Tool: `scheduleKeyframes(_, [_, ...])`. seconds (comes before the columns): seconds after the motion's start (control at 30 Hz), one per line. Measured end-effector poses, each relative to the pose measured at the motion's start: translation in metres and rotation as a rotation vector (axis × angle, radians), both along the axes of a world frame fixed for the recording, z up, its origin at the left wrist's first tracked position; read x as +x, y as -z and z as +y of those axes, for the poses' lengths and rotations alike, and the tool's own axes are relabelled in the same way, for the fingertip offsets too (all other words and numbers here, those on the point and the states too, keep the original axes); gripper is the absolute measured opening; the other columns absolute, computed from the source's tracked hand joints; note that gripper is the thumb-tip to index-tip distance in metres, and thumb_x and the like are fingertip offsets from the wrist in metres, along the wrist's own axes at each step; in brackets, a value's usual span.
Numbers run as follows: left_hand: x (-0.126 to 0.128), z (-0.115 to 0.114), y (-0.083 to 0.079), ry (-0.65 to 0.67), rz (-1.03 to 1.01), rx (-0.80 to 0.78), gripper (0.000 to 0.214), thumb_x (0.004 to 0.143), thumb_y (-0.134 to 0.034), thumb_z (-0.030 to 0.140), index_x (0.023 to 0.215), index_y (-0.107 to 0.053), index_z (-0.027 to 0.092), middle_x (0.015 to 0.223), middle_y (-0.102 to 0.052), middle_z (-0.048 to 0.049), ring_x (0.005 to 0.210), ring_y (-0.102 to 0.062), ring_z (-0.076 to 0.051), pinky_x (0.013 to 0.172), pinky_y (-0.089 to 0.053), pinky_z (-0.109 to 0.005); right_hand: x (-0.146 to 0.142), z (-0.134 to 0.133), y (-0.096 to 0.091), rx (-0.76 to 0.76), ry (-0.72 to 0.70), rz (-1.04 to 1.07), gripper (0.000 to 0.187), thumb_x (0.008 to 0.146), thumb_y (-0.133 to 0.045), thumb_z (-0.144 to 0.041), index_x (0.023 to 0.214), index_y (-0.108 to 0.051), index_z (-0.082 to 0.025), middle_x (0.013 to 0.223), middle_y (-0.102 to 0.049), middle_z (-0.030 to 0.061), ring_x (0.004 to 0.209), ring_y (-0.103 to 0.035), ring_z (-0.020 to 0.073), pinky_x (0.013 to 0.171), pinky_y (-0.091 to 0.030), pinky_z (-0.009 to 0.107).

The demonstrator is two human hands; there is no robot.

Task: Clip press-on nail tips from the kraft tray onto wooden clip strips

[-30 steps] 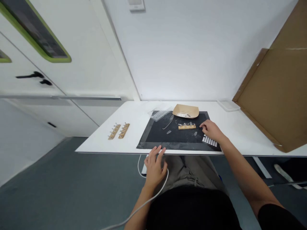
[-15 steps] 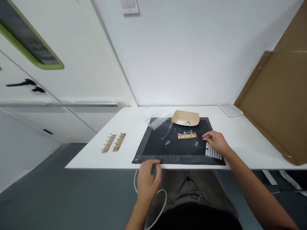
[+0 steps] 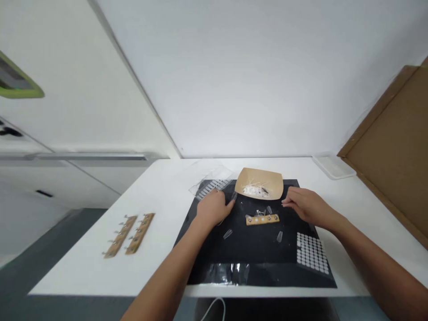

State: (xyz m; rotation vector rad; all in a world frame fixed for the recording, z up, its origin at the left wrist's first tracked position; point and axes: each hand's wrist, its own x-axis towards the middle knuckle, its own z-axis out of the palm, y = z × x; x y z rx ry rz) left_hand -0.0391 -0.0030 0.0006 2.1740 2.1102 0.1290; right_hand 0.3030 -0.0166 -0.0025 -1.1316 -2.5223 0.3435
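My left hand [image 3: 212, 208] reaches over the left part of a black mat [image 3: 247, 249], at the edge of a sheet of white strips [image 3: 204, 189] in clear plastic. Its thumb is apart from the fingers, whose tips are partly hidden. My right hand [image 3: 302, 206] is closed in a pinch above the mat's right side; whatever is between the fingertips is too small to make out. Between the hands lies a wooden strip [image 3: 262, 219] with small metal pegs and white dots. Clear nail tips [image 3: 279, 236] lie around it, and several small clear pieces rest behind it.
A brown paper tray [image 3: 242, 180] holding white bits stands behind the strip. At the mat's right is a sheet of white round stickers [image 3: 311, 254]. Two pegged wooden strips [image 3: 140, 234] lie on the left. A clear plastic lid [image 3: 334, 167] and cardboard [image 3: 394, 147] are at the right.
My left hand has moved from the table's front edge forward onto the mat. My right hand has shifted forward, off the sticker sheet, still pinched. The view has moved closer to the table.
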Motion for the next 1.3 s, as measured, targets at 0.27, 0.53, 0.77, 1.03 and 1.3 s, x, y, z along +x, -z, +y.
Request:
scheduleKeyframes(0.27, [-0.015, -0.008, 0.023, 0.051, -0.041, 0.053, 0.026, 0.091, -0.068, 0.044, 0.077, -0.070, 0.022, 0.094, -0.070, -0.0095, 0.087, -0.068, -0.028, 0.073, -0.054, -0.037, -0.016, -0.026, 0.019, -0.002, 0.084, 0.171, 0.023, 0.108, -0.045, -0.029, 0.091, -0.059, -0.025, 0.091, -0.067, 0.0075, 0.082, -0.061, 0.0231, 0.073, -0.047, 0.038])
scheduleKeyframes(0.53, [-0.013, -0.007, 0.019, -0.016, -0.084, -0.011, 0.014, 0.093, -0.061, 0.033, 0.085, -0.065, 0.022, 0.097, -0.071, -0.0077, 0.095, -0.068, -0.027, 0.077, -0.051, -0.036, -0.016, -0.024, 0.019, 0.018, 0.266, 0.269, 0.024, 0.108, -0.047, -0.038, 0.091, -0.060, -0.026, 0.089, -0.067, 0.0092, 0.082, -0.063, 0.0248, 0.074, -0.051, 0.041])
scheduleKeyframes(0.77, [-0.009, -0.009, -0.005, -0.297, -0.039, 0.017, 0.025, 0.104, -0.040, 0.039, 0.111, -0.054, 0.020, 0.086, -0.073, -0.0099, 0.081, -0.073, -0.032, 0.063, -0.046, -0.035, -0.007, -0.014, 0.026, 0.059, 0.455, 0.372, 0.020, 0.107, -0.050, -0.037, 0.093, -0.058, -0.025, 0.092, -0.066, 0.0085, 0.087, -0.064, 0.0254, 0.076, -0.052, 0.039])
scheduleKeyframes(1.03, [0.030, 0.002, -0.034, -0.157, -0.208, 0.279, 0.042, 0.106, -0.037, 0.039, 0.139, -0.037, 0.013, 0.089, -0.077, -0.0128, 0.079, -0.076, -0.032, 0.069, -0.054, -0.038, -0.011, -0.013, 0.029, 0.247, 0.470, 0.451, 0.017, 0.106, -0.054, -0.031, 0.090, -0.058, -0.024, 0.089, -0.066, 0.0056, 0.082, -0.065, 0.0227, 0.074, -0.051, 0.037])
scheduleKeyframes(1.3, [0.069, -0.009, -0.007, 0.049, -0.378, 0.272, 0.047, 0.111, -0.032, 0.040, 0.147, -0.035, 0.011, 0.085, -0.076, -0.0092, 0.072, -0.077, -0.028, 0.064, -0.051, -0.031, -0.022, 0.004, 0.018, 0.477, 0.351, 0.472, 0.013, 0.106, -0.056, -0.026, 0.094, -0.061, -0.025, 0.083, -0.065, 0.0033, 0.078, -0.064, 0.0197, 0.062, -0.047, 0.031])
